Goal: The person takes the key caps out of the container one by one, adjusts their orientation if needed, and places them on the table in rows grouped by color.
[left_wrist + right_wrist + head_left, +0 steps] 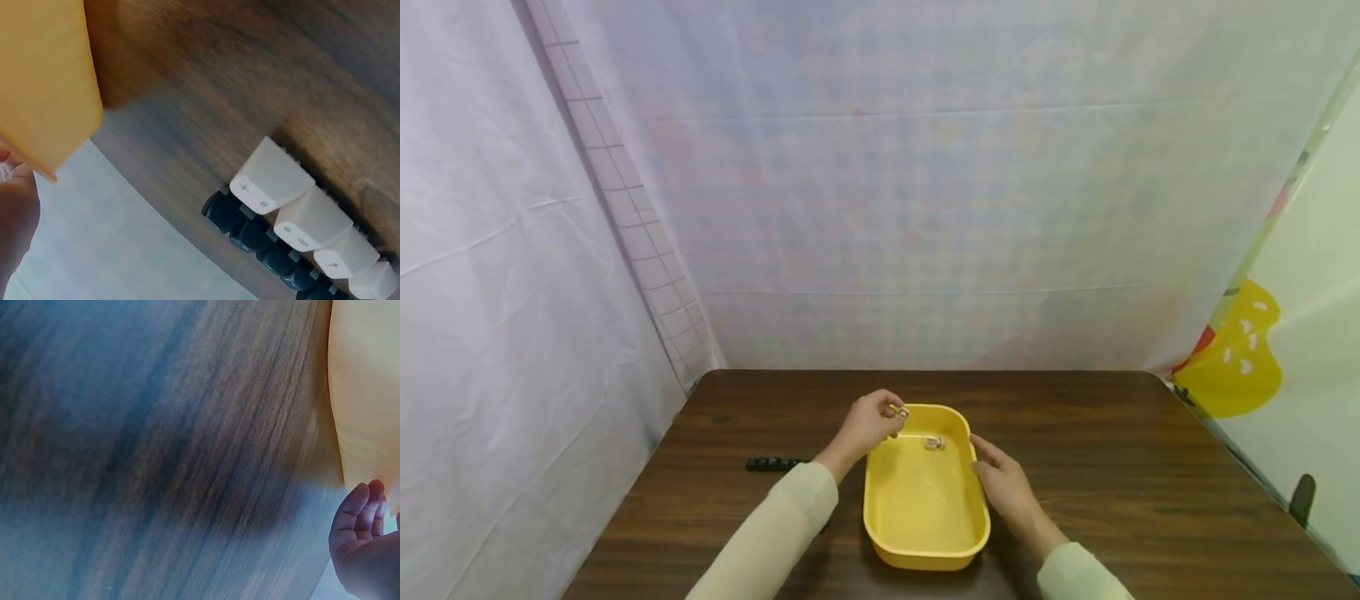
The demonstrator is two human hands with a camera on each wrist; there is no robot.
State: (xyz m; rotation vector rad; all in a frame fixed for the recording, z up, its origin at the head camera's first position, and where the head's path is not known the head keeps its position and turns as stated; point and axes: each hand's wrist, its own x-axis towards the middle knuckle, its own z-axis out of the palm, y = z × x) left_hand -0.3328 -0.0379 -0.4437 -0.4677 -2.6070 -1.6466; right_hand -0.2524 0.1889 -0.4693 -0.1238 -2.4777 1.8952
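Note:
Over the far left part of a yellow plastic basin (925,553), my left hand (867,425) pinches a small whitish piece (903,412), probably a keycap, between thumb and fingertips. My right hand (1006,492) holds the basin's right side, with its fingers (350,515) along the outer wall and the thumb at the rim. A few small whitish pieces (935,443) lie inside the basin near its far end. Under the left forearm, a row of white keycaps (315,219) with printed symbols stands beside a row of black keycaps (256,240).
The basin rests on a dark wood-grain table (1150,483). The black row also shows left of the basin (772,464), partly covered by the left sleeve (775,533). White curtains (910,208) hang behind and at the sides.

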